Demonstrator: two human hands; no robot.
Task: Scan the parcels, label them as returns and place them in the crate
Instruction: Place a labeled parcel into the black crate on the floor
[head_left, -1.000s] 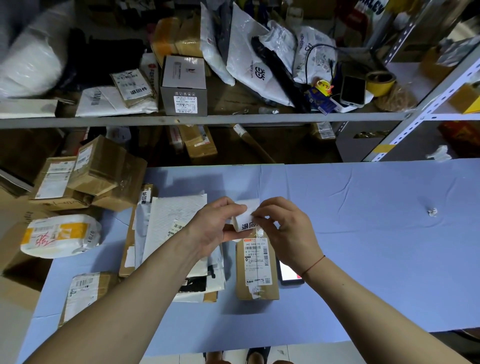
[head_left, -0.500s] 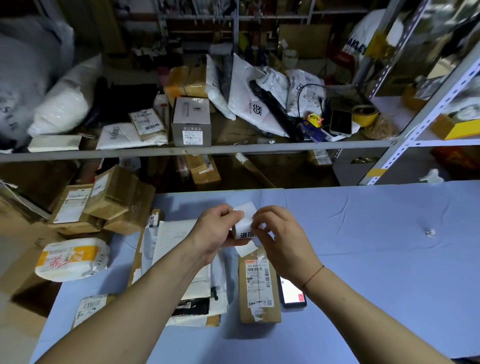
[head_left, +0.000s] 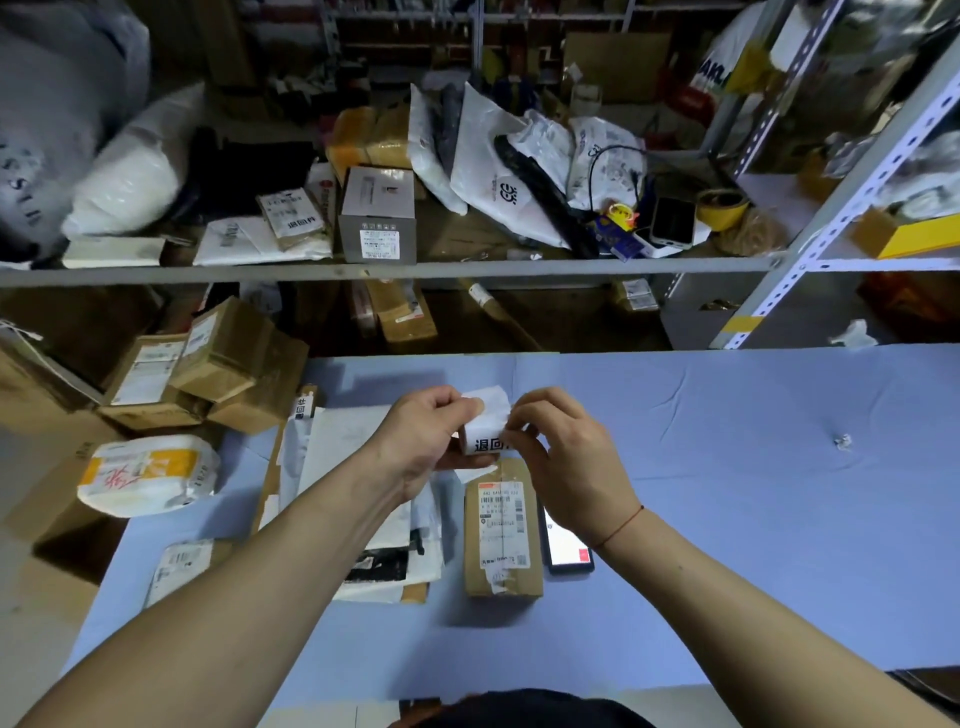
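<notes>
Both hands are working above the bench's middle: left hand (head_left: 426, 441) gripping the label roll (head_left: 480, 434), right hand (head_left: 566, 462) pinching its sticker edge. Below them the brown parcel (head_left: 503, 525) is lying flat. Peeling crookedly is risking a torn or self-stuck label.

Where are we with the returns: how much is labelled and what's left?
Done: an envelope at the pile's far edge carries a return sticker. In hand: left hand and right hand peel a return label above the brown box. Left: stick it, crate it; no crate visible.
</notes>
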